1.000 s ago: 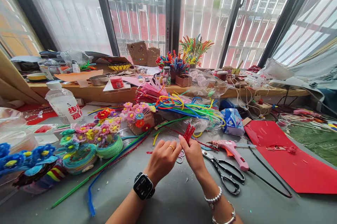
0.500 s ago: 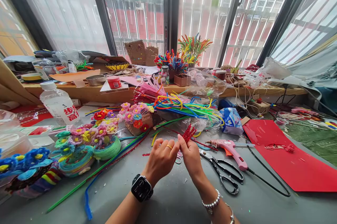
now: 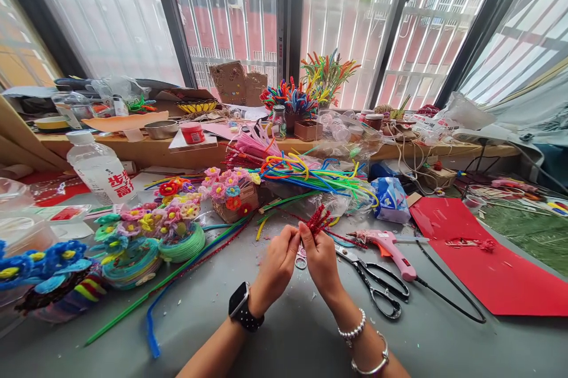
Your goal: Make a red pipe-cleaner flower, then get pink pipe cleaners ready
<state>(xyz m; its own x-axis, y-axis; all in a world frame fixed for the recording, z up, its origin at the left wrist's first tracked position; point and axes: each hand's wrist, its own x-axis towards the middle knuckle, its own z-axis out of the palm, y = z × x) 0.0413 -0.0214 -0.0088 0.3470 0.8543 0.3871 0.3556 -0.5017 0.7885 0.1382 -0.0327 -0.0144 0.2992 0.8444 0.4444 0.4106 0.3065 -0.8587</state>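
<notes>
Both hands meet over the grey table just in front of me. My right hand [image 3: 320, 259] pinches a small bundle of glittery red pipe cleaners [image 3: 318, 220], whose tips stick up above the fingers. My left hand [image 3: 278, 264], with a ring and a black watch on the wrist, has its fingers curled and pinched against the lower part of the same bundle. A small pair of scissors [image 3: 302, 259] lies on the table just behind the hands, partly hidden by them.
Black scissors [image 3: 381, 289] and a pink glue gun [image 3: 389, 244] with its black cord lie right of my hands, beside a red sheet [image 3: 479, 265]. Pipe-cleaner flower baskets [image 3: 177, 230], long green and blue stems [image 3: 177, 283] and a water bottle [image 3: 100, 171] stand left. Loose coloured pipe cleaners [image 3: 310, 177] lie behind.
My left hand has turned, fingers curling in to pinch the red bundle beside the right hand. Both hands rose slightly and drew closer together.
</notes>
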